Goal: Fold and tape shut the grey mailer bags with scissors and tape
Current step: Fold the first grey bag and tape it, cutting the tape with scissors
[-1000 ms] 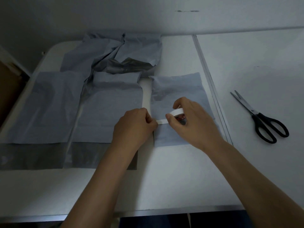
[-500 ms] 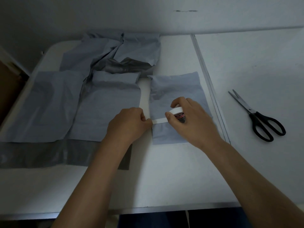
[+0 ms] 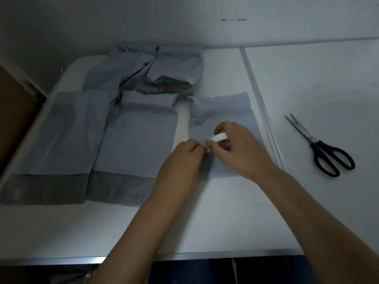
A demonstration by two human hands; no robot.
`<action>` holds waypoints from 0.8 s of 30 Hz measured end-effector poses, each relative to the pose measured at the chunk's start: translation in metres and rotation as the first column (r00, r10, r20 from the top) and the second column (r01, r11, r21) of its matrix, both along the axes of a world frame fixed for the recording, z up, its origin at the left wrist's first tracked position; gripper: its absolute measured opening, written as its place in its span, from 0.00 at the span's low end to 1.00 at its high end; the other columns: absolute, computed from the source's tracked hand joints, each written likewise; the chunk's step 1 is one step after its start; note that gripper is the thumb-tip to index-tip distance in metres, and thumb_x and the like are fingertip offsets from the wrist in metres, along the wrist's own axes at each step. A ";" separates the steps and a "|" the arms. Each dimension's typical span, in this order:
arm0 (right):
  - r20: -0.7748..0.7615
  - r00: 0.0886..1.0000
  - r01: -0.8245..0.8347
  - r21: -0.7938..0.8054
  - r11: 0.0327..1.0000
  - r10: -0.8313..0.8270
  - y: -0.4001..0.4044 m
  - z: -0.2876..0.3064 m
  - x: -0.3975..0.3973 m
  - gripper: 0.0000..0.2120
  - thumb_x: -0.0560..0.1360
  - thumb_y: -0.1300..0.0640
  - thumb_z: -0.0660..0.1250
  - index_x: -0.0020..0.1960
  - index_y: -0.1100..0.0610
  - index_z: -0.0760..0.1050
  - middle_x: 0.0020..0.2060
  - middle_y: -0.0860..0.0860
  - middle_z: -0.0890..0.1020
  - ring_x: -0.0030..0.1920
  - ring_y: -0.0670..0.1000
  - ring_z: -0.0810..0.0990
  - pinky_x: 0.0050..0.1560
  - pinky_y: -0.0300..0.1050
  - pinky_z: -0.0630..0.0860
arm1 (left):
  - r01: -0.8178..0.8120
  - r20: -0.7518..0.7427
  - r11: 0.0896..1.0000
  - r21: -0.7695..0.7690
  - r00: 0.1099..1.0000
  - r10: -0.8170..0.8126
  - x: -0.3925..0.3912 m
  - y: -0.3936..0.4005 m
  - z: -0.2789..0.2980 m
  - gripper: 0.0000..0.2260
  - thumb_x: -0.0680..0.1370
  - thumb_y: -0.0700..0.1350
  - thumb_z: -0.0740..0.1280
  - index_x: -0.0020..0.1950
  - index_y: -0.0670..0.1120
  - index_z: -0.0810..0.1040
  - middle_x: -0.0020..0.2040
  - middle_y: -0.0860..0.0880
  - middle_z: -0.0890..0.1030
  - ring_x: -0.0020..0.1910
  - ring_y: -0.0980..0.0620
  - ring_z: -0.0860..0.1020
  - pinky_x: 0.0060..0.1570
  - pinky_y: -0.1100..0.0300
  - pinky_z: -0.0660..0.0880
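Both hands are down over the small folded mailer bag (image 3: 221,111), which lies flat on the white worktop (image 3: 205,222) just left of the seam that runs from near to far. The right hand (image 3: 242,148) is curled round a roll of white tape (image 3: 220,138), thumb on the near-left side and fingers arched over the far side, with the roll's red and black core label showing between them. The left hand (image 3: 182,158) sits right beside it, fingertips bunched and pinching at the roll's left edge, where a short white bit of tape shows; whether they grip the loose end itself I cannot tell from here. The two hands almost touch, knuckle to thumb.

To the left, two larger grey mailer bags (image 3: 135,140) lie side by side, flat, their darker open flaps toward the near edge. Behind them, at the far side against the wall, sits a crumpled heap of more grey bags (image 3: 164,66), one showing a shiny dark inner face.

The black-handled scissors (image 3: 322,148) lie well apart on the right part of the worktop, beyond the seam, blades slightly parted and pointing far and left, handles near.
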State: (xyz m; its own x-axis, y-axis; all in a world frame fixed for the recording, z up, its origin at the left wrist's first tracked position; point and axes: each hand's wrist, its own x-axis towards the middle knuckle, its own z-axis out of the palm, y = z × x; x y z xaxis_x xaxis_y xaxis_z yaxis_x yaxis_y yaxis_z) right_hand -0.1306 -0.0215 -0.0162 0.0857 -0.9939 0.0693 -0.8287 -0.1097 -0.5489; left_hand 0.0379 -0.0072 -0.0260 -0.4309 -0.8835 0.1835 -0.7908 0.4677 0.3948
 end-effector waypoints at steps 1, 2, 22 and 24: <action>-0.001 1.000 -0.002 0.011 1.000 0.002 0.000 0.000 0.000 0.20 0.73 0.37 0.59 0.57 0.50 0.70 0.49 0.46 0.74 0.52 0.48 0.71 0.51 0.49 0.74 | -0.008 0.018 1.000 0.003 1.000 0.008 0.000 0.001 -0.003 0.18 0.72 0.41 0.57 0.57 0.43 0.79 0.49 0.47 0.77 0.46 0.48 0.74 0.37 0.47 0.75; -0.005 1.000 -0.005 0.023 1.000 0.005 0.000 0.000 0.000 0.20 0.73 0.37 0.59 0.56 0.50 0.70 0.49 0.46 0.74 0.53 0.48 0.71 0.52 0.49 0.73 | -0.015 0.033 1.000 0.001 0.999 0.015 -0.001 0.002 -0.006 0.17 0.73 0.42 0.57 0.58 0.43 0.79 0.50 0.47 0.76 0.47 0.48 0.73 0.37 0.47 0.75; 0.383 0.924 -0.091 0.179 0.980 0.016 -0.010 0.019 -0.018 0.14 0.76 0.47 0.69 0.39 0.58 0.78 0.29 0.50 0.77 0.27 0.40 0.69 0.30 0.28 0.64 | -0.013 0.265 0.987 -0.163 0.963 0.056 -0.001 0.020 -0.012 0.25 0.66 0.33 0.72 0.63 0.40 0.76 0.51 0.48 0.75 0.47 0.49 0.70 0.20 0.61 0.68; 0.372 0.928 -0.084 0.159 0.984 0.019 -0.010 0.020 -0.017 0.14 0.75 0.48 0.69 0.40 0.59 0.79 0.28 0.47 0.78 0.27 0.39 0.71 0.30 0.27 0.65 | -0.016 0.257 0.986 -0.166 0.965 0.058 -0.001 0.020 -0.013 0.26 0.66 0.33 0.72 0.63 0.40 0.76 0.51 0.48 0.75 0.47 0.49 0.70 0.20 0.61 0.69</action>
State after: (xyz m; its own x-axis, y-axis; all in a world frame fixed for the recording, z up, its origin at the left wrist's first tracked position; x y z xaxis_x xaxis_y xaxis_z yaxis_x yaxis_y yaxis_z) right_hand -0.1473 -0.0316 0.0039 0.1380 -0.9884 -0.0631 -0.5603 -0.0254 -0.8279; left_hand 0.0370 0.0132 -0.0387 -0.4502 -0.8678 0.2105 -0.8739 0.4766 0.0956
